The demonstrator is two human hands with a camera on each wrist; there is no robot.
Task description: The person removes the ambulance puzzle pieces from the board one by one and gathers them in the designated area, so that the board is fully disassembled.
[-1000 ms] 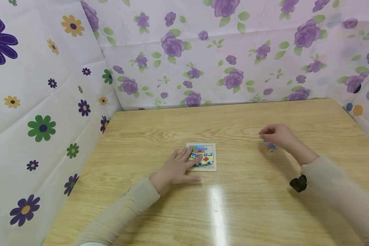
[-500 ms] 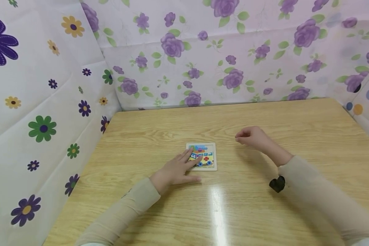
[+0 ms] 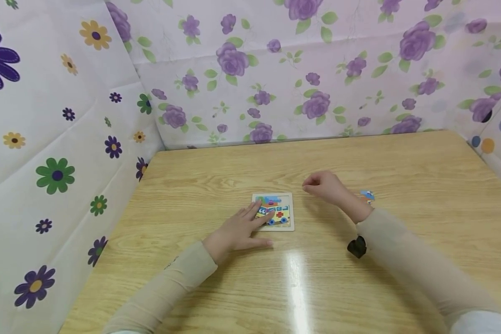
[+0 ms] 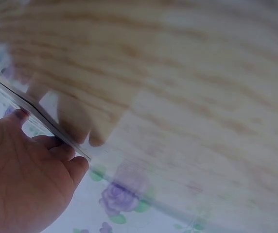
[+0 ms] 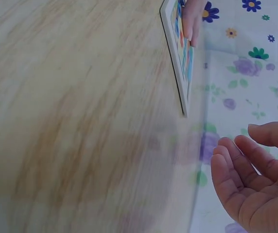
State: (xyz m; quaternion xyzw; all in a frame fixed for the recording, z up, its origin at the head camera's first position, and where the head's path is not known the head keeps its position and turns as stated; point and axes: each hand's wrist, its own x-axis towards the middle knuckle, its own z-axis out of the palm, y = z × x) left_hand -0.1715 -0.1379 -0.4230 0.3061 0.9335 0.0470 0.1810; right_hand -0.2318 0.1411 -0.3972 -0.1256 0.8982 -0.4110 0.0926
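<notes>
My left hand lies with fingers spread over the left side of a small jigsaw puzzle showing a yellow ambulance, set in a white frame. A pale patch shows at the puzzle's upper right. To the right of the frame, my right hand hovers above the table, thumb and fingertips close together. In the right wrist view its fingers are loosely bent and nothing shows between them and the thumb. Beyond the right wrist lie blue and orange puzzle pieces, partly hidden by the arm.
The wooden table carries the puzzle near its middle. A purple-flowered cloth hangs along the back edge, with another flowered cloth at the left. A black object is by the right sleeve.
My right hand has moved left from over the loose pieces toward the framed puzzle, and the pieces show again behind the wrist. The left hand has stayed on the puzzle.
</notes>
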